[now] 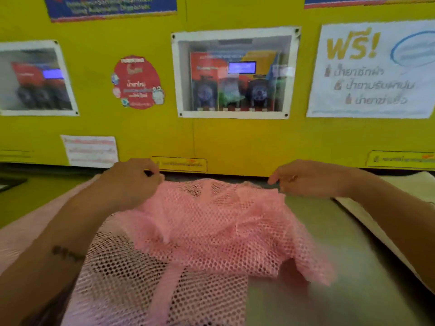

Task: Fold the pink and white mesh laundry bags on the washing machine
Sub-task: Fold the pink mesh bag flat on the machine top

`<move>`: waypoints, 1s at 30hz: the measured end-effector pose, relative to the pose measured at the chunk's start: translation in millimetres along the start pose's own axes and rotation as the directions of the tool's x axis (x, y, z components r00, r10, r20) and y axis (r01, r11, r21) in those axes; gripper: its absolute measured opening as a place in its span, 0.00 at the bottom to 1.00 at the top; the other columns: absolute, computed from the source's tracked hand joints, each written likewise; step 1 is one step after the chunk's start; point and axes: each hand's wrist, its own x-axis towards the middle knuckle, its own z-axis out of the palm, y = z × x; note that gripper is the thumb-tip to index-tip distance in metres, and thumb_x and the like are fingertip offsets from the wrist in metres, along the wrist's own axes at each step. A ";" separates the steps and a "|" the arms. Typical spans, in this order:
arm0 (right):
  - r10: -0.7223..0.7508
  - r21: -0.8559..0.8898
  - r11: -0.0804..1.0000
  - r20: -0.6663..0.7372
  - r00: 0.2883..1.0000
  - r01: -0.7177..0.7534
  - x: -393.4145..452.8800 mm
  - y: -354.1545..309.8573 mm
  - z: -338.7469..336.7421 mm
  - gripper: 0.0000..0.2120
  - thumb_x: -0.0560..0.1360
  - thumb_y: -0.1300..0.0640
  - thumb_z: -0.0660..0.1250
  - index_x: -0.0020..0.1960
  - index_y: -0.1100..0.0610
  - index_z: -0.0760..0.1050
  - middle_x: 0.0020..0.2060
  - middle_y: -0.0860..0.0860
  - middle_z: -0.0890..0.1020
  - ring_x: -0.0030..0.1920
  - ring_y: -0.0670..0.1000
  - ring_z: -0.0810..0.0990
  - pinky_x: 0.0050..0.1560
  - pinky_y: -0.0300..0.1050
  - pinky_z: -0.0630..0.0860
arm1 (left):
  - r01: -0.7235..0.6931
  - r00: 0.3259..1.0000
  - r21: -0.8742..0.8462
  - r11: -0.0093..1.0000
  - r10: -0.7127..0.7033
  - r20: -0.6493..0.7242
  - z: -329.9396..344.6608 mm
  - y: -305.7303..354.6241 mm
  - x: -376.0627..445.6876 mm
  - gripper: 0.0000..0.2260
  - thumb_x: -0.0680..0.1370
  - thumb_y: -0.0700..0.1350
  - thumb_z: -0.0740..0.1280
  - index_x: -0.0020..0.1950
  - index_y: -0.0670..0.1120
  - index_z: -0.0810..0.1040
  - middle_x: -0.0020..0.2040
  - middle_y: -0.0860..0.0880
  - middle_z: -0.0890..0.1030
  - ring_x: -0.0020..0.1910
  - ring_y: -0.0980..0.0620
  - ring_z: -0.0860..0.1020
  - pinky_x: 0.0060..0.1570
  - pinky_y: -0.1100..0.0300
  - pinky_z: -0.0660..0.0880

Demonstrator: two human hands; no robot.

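A pink mesh laundry bag point(211, 227) lies crumpled on the grey top of the washing machine point(341, 267), its far edge raised. My left hand point(131, 182) pinches the far left corner of that edge. My right hand point(306, 180) pinches the far right corner. A paler pink mesh piece point(131, 290) lies flat under the bag at the near left, partly hidden by my left forearm. A white folded item point(367, 212) rests at the right edge of the machine; I cannot tell whether it is a mesh bag.
A yellow wall point(235, 142) stands right behind the machine, with a glazed dispenser panel point(235, 74), posters and stickers. A pale pink cloth point(35, 222) lies at the left. A dark object point(9, 183) sits at the far left.
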 end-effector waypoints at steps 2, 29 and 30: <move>-0.036 0.095 0.995 0.108 0.993 0.026 1.9 -17.1 10.5 0.15 0.80 0.50 0.62 0.66 0.48 0.75 0.60 0.40 0.76 0.61 0.43 0.75 0.58 0.40 0.70 | -0.086 0.990 0.016 0.996 0.084 0.109 2.0 -11.8 -10.7 0.16 0.79 0.58 0.61 0.66 0.57 0.74 0.63 0.53 0.77 0.53 0.52 0.77 0.49 0.58 0.71; -0.116 -0.293 0.953 -0.582 0.805 -0.074 117.6 -62.4 3.4 0.06 0.75 0.57 0.63 0.45 0.56 0.79 0.45 0.56 0.81 0.49 0.63 0.79 0.43 0.53 0.77 | 0.066 0.997 -0.067 0.996 -0.068 -0.033 -43.6 -70.3 4.4 0.12 0.79 0.44 0.59 0.39 0.42 0.76 0.43 0.42 0.80 0.42 0.43 0.77 0.40 0.54 0.70; -0.160 -0.289 0.957 -0.581 0.798 -0.018 128.2 -80.3 10.3 0.07 0.75 0.57 0.63 0.48 0.55 0.80 0.47 0.56 0.82 0.51 0.63 0.79 0.45 0.54 0.78 | 0.101 0.994 -0.010 0.995 -0.100 0.046 -45.2 -73.6 1.4 0.09 0.79 0.47 0.59 0.44 0.45 0.77 0.47 0.44 0.80 0.45 0.45 0.78 0.43 0.54 0.72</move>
